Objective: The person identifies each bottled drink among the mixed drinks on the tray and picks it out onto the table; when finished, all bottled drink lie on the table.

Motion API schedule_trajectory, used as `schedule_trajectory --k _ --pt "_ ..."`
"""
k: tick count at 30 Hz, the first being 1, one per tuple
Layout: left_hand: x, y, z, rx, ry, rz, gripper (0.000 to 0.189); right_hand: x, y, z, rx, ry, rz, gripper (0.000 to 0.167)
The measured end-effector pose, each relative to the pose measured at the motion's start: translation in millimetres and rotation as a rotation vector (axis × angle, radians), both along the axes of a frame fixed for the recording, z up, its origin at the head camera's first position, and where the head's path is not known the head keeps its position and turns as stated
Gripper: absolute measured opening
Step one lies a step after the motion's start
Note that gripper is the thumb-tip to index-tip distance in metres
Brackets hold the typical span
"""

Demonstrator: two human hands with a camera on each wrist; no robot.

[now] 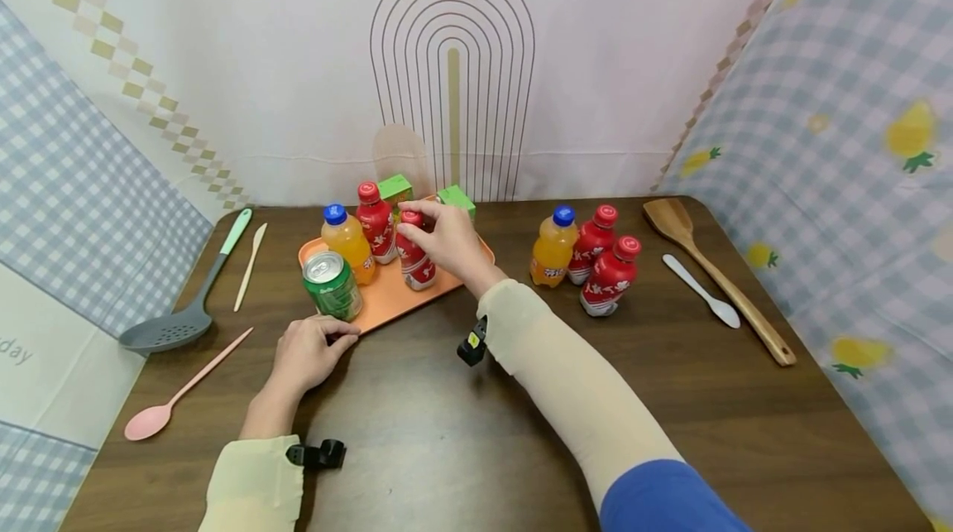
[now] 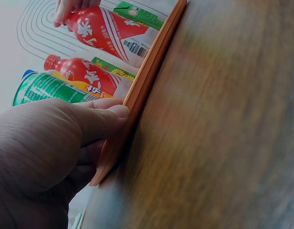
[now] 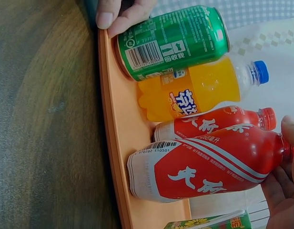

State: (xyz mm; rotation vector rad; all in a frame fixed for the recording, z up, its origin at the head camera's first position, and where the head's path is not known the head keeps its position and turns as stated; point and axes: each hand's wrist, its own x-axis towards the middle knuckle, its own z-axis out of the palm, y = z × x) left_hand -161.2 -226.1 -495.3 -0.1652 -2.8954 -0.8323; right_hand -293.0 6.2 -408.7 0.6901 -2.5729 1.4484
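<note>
My left hand (image 1: 308, 357) pinches the near left rim of an orange tray (image 1: 389, 306), thumb on the edge in the left wrist view (image 2: 119, 111). With its thumb and fingers around the neck, my right hand (image 1: 452, 244) holds a red drink bottle (image 3: 204, 167) upright over the tray's front part; whether its base touches the tray I cannot tell. Left of that bottle stand a green can (image 1: 332, 294), an orange soda bottle (image 1: 350, 249) with a blue cap, and another red bottle (image 1: 377, 230). Two green cartons (image 1: 395, 187) at the back of the tray are partly hidden.
Right of the tray stand an orange soda bottle (image 1: 554, 249) and two red bottles (image 1: 609, 277). A wooden spatula (image 1: 715, 271) and white spoon (image 1: 702, 292) lie at right. At left lie a grey slotted turner (image 1: 170, 330), a knife (image 1: 251, 267) and a pink spoon (image 1: 156, 419).
</note>
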Motion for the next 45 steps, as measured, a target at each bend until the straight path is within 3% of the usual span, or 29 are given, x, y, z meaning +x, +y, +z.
schedule_trajectory --k 11,20,29,38,45 --pt "-0.4 -1.1 -1.6 -0.001 0.006 0.002 0.006 6.8 1 -1.6 -0.021 0.016 0.023 0.036" --pt "2.8 1.4 -3.3 -0.004 -0.005 0.001 0.007 12.0 7 -1.1 -0.047 -0.065 0.092 0.041" --pt "0.9 0.8 -2.7 -0.005 0.014 0.002 0.007 15.0 11 -3.2 -0.176 -0.011 0.011 0.042" --pt "1.5 -0.2 -3.2 -0.004 0.007 0.004 0.006 14.3 8 -15.1 -0.251 0.062 -0.002 0.032" --pt "0.2 0.0 -2.3 -0.008 0.01 0.003 0.008 11.0 11 -12.1 -0.24 0.049 0.03 0.03"
